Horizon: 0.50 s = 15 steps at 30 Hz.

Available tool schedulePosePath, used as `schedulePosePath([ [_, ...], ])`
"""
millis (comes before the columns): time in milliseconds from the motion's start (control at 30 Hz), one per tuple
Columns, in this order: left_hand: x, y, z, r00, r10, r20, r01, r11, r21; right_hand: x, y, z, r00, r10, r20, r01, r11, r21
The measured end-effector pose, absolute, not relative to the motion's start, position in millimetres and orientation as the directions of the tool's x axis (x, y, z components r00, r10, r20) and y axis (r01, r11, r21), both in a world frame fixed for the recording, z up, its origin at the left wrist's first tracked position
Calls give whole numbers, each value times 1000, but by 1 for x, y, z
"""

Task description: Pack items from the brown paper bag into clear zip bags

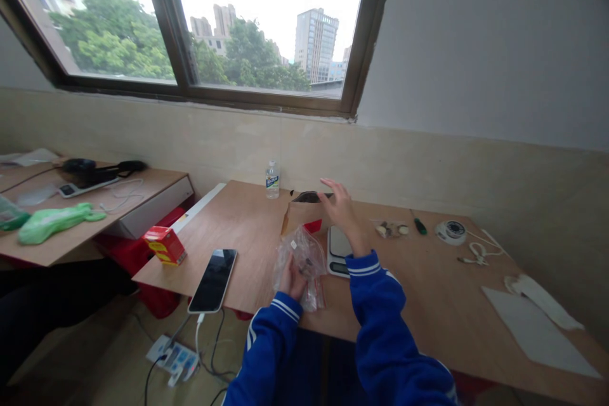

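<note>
My left hand [294,280] is closed on a clear zip bag [309,254] near the table's front edge. Small dark pieces show through the plastic, too blurred to name. My right hand [341,209] is raised with its fingers apart and nothing visible in it. Under my right wrist lies a white kitchen scale [337,250], partly covered by the arm. Behind both hands is a brown paper bag [297,212] with a dark opening, its right part hidden by my right hand. A red piece [313,226] shows at the top of the clear bag.
A bottle [272,181] stands by the wall. On the left are a phone [214,282] on a cable and a red box [165,245]. To the right lie a small bag of round pieces [392,229], a green-handled screwdriver [419,225], a dome camera [451,232] and a white sheet [537,333].
</note>
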<state>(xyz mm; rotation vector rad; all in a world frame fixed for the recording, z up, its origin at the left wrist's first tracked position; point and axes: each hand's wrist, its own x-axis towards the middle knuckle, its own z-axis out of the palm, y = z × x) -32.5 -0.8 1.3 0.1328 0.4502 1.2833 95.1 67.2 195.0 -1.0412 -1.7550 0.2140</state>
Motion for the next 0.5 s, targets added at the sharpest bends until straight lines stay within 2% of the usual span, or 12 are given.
schedulePosePath([
  [67,-32,-1,2,215,948,-236,-892,289,348,99,48,180,-42,755,654,436,603,-668],
  [133,-32,-1,3,209,955,-211,-885,277,375,102,32,159,-157,843,514,363,533,-764],
  [167,-32,-1,4,200,959,-199,-879,266,396,103,26,146,-235,875,424,376,484,-790],
  [267,-32,-1,3,193,965,-177,-867,252,430,102,19,111,-343,915,211,495,367,-787],
  [367,-33,0,1,221,959,-179,-854,279,439,97,19,90,-459,887,41,551,321,-770],
  [433,-33,1,0,217,957,-193,-846,283,452,93,19,85,-539,842,-26,548,327,-770],
  [500,-32,1,0,204,958,-202,-848,276,453,89,18,83,-570,821,-25,543,353,-762],
])
